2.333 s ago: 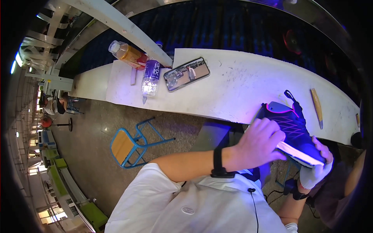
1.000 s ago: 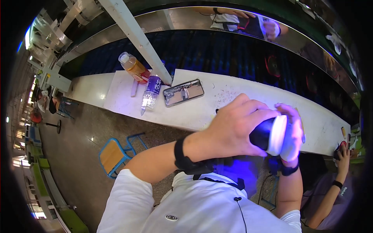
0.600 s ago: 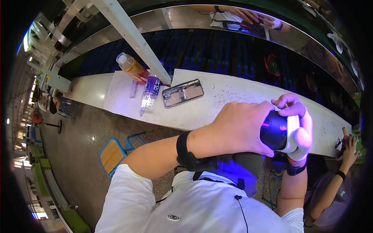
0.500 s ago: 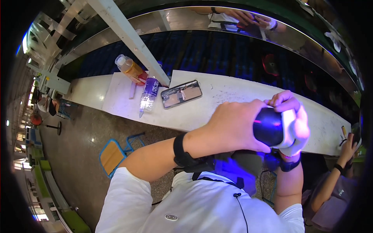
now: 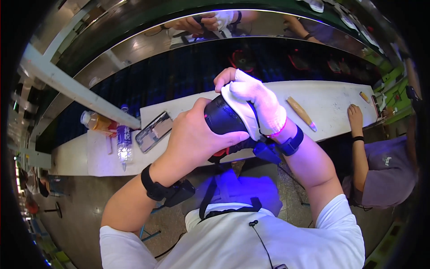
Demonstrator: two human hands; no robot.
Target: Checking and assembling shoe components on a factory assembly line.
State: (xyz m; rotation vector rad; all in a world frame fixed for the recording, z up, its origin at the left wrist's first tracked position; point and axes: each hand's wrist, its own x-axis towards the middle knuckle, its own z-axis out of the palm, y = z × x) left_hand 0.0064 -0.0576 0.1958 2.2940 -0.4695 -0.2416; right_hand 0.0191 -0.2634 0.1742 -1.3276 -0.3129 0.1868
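Note:
A black shoe (image 5: 222, 117) with a white sole edge (image 5: 244, 110) and a bit of red near its underside is held up over the white bench, in front of my chest. My bare left hand (image 5: 190, 130) wraps round the black part, its thumb stretched along the lower side. On the other side, my right hand (image 5: 262, 99), in a white glove that leaves fingertips bare, is closed over the sole edge. The shoe's far parts are hidden by both hands. Dark straps with small black boxes sit on my wrists.
On the white bench (image 5: 329, 96) lie a wooden-handled tool (image 5: 300, 113), a phone (image 5: 153, 132), a purple-labelled bottle (image 5: 125, 141) and an orange-labelled bottle (image 5: 95, 121). Behind runs a dark conveyor with red-edged shoes (image 5: 242, 59). At right, a co-worker's hand (image 5: 355, 117) rests on the bench. A metal post (image 5: 76, 87) slants at left.
My view has swung to the right, so the bench things appear farther left. The shoe has tilted in my hands, and my gloved hand shows more. The wooden-handled tool has come into sight.

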